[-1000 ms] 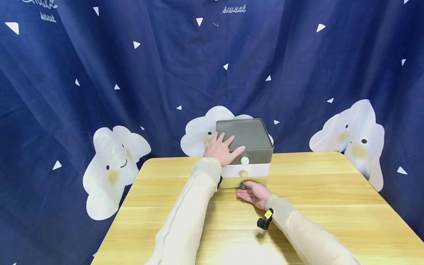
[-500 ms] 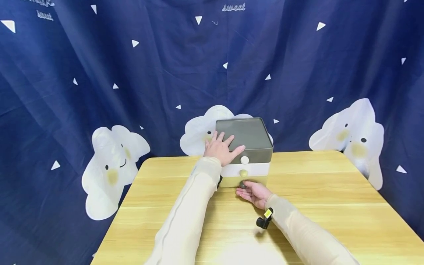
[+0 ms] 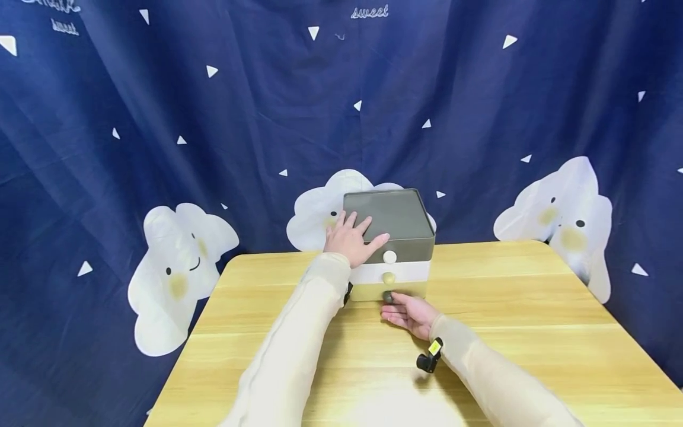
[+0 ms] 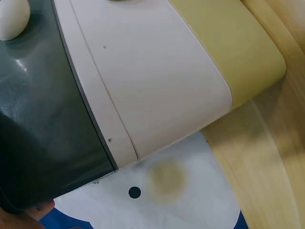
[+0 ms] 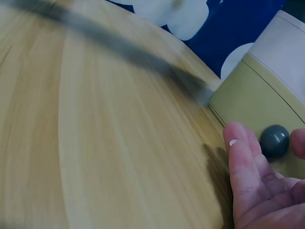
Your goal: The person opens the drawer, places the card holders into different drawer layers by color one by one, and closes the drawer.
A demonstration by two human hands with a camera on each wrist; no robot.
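A small three-tier drawer box (image 3: 399,214) stands at the table's back, its tiers dark grey, white and yellow from top to bottom. My left hand (image 3: 349,242) rests on its top left edge with fingers spread; in the left wrist view only a bit of finger shows at the lower left corner. Each drawer front carries a round knob: white (image 3: 390,257), yellow (image 3: 388,277) and dark grey (image 3: 388,297). My right hand (image 3: 413,314) is at the lowest knob, palm up. In the right wrist view its fingers (image 5: 245,167) lie fairly straight beside that knob, and a gap separates knob and thumb.
The box stands on a light wooden table (image 3: 512,344). Behind the table hangs a dark blue curtain (image 3: 256,118) printed with white clouds and triangles. A small black camera (image 3: 428,359) is strapped at the right wrist.
My right thumb and fingers have loosened from the dark grey knob and shifted slightly right of it. My left hand stays on the box. The head view has turned slightly to the right.
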